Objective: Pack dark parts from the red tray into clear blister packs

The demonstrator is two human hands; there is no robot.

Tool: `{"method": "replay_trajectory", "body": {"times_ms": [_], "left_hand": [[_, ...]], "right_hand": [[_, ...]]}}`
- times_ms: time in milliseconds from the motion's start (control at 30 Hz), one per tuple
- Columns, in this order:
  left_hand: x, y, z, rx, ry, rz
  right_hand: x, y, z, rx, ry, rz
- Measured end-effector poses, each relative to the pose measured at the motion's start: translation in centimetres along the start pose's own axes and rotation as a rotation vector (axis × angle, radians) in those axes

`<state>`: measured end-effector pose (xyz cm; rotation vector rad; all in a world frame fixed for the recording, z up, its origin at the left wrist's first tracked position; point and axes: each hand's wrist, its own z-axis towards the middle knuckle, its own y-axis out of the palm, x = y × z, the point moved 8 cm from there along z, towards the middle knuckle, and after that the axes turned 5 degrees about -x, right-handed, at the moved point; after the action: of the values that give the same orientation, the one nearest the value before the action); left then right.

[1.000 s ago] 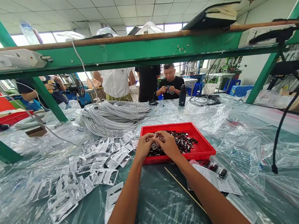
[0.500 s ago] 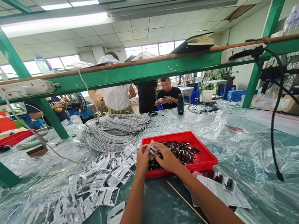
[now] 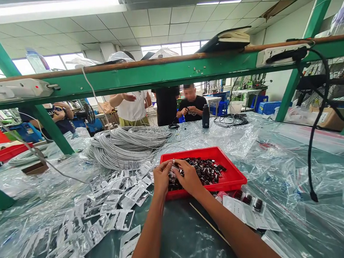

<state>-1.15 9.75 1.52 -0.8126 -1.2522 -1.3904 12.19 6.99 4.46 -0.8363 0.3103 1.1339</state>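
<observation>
Over the near left corner of a red tray (image 3: 233, 182), my left hand (image 3: 161, 178) and my right hand (image 3: 190, 178) meet at the fingertips. Both are closed on a small clear plastic packet (image 3: 173, 167), which the fingers mostly cover; its contents cannot be made out. Beneath and beyond them, many small shiny dark pieces (image 3: 208, 170) lie heaped in the tray. To the left, a wide spread of flat clear packets (image 3: 92, 231) with dark items inside covers the table. More packets (image 3: 258, 215), with several dark rounded pieces, lie beside my right forearm.
A thin stick (image 3: 207, 222) lies between my forearms. Coiled grey cable (image 3: 127, 143) sits behind the packets. A dark bottle (image 3: 205, 116) stands at the far edge. A green shelf beam (image 3: 159, 75) crosses overhead; a black cable (image 3: 311, 158) hangs at right. Several people are beyond.
My fingertips have drawn closer together, and the packet, plainer to see before, is now mostly covered. The whole view has shifted slightly. A person in white beyond now has a hand raised.
</observation>
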Motion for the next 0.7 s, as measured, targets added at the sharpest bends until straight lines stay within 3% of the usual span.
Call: {"method": "replay_trajectory", "body": {"times_ms": [133,300,433,567,700], "left_hand": [[0.0,1.0,-0.3,-0.163,-0.063,0.095],[0.7,0.7,-0.3,-0.122,-0.035,0.18],[1.5,-0.8,0.1,0.065,0.053,0.318],[2.3,-4.1,0.3,0.316,0.066,0.339],[5.2,-7.7,-0.3,0.534,0.105,0.415]], "right_hand": [[1.9,-0.8,0.3,0.006,0.139,0.119],[2.1,-1.1,0.5,-0.019,0.124,0.123],[1.7,-0.9,0.4,-0.019,0.087,0.124],[1.7,-1.9,0.7,0.04,0.07,0.122],[1.6,-2.4,1.0,0.061,0.081,0.111]]}}
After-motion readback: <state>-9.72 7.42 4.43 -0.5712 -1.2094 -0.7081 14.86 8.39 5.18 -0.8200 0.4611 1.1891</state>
